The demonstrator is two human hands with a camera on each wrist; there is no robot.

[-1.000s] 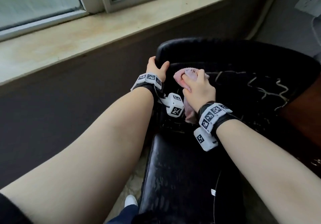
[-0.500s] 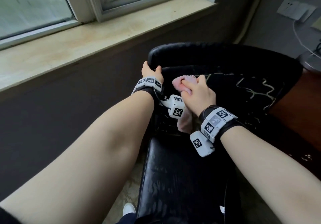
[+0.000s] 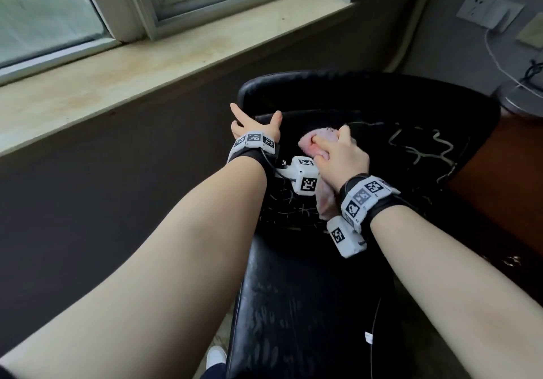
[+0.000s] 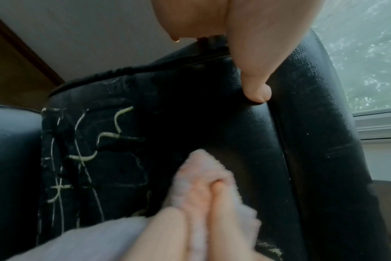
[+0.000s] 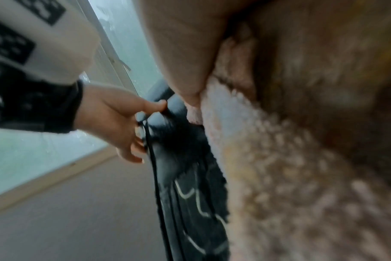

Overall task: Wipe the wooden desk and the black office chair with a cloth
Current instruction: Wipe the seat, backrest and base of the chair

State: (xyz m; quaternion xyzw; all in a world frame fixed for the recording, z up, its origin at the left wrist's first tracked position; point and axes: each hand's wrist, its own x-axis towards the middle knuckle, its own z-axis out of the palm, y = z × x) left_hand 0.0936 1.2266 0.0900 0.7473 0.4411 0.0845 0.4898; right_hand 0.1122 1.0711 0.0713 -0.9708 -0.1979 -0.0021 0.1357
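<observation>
Left hand (image 3: pixel 255 127): thumb and fingers clamped over the edge of the cracked black leather office chair (image 3: pixel 367 108), likely steadying it.
Right hand (image 3: pixel 340 155): fingers bunched round the fluffy pink cloth (image 3: pixel 314 140), pressing it onto the backrest beside the left thumb.
Wooden desk (image 3: pixel 496 184): right of both hands, untouched.

Window (image 3: pixel 88 5) top left, white frame, frosted-looking panes letting in daylight. Stained beige stone sill (image 3: pixel 141 67) runs beneath it. Dark grey wall (image 3: pixel 102 202) below the sill. White wall socket (image 3: pixel 487 11) upper right, cable hanging from it. Floor (image 3: pixel 217 340) barely visible, possibly pale tile.
</observation>
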